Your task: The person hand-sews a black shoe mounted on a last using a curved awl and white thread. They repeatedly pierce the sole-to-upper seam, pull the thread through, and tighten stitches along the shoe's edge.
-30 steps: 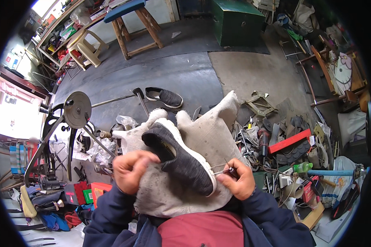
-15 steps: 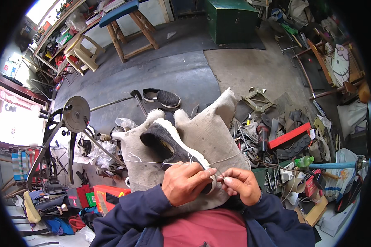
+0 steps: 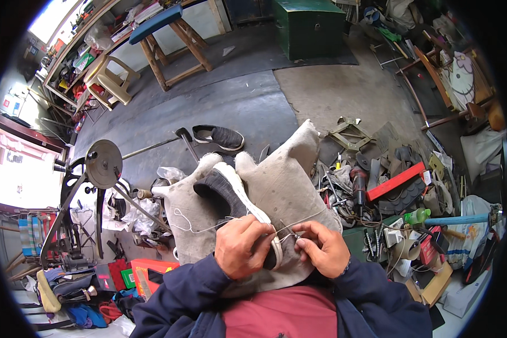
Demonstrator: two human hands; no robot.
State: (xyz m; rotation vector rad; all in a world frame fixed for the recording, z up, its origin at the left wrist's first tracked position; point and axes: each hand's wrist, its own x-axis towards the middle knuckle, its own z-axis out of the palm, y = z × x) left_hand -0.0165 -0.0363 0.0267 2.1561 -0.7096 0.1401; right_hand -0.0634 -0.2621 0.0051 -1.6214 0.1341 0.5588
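Note:
A dark grey knit shoe with a white sole lies on its side across the beige cloth on my lap. My left hand rests over the shoe's near end, thumb and forefinger pinching white thread at the sole's edge. Beside it, my right hand is closed in a pinch on thread and a thin, needle-like piece too small to make out fully. Between both hands the thread forms a small loop; one length runs right over the cloth. Another thread end curls on the cloth left of the shoe.
A matching dark shoe lies on the floor ahead. A hand-cranked machine with a round wheel stands at left. Tools and scraps crowd the right, with a red bar among them. Farther off are a blue-topped stool and a green box.
My hands have moved slightly apart, the left one shifting left. The thread left of the shoe has gone from taut to slack, and a loop now shows between the hands.

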